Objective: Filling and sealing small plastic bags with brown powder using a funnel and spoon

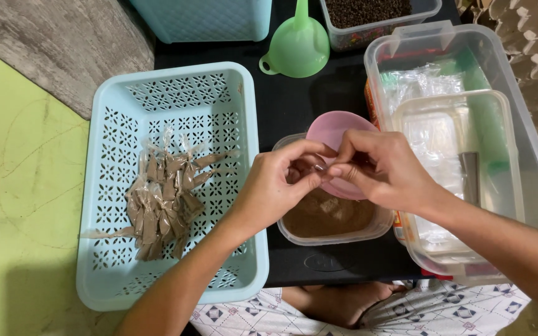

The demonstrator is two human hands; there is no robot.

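small clear plastic bag [326,167], barely visible, pinched between the fingertips of both hands at the centre of the frame, directly above the pink scoop [334,134] and the clear tub of brown powder [331,221]. left hand [281,180]: thumb and forefinger closed on the bag's near edge, other fingers curled. right hand [384,168]: fingertips closed on the same bag from the right, meeting the left at the middle. orientation: too little of the bag shows to tell its long axis or which way its mouth points; it seems to run left to right between the two pinches, but that is a judgement only. surroundings: light blue perforated basket [175,93] at left of frame, holding a pile of filled, twisted brown sachets [160,202]; green funnel [297,43] at upper centre, spout up; tub of dark grains [375,15] at the top edge; large clear bin [533,162] at right with a smaller clear lidded box [449,106] and a supply of flat bags inside; all on a black tabletop [300,99]. risks, as judged: thin film could slip from the fingertips and drop into the powder; layers may cling and resist parting, and a hard pull could tear them; hands low over the tub could knock the scoop and spill powder onto the tabletop.
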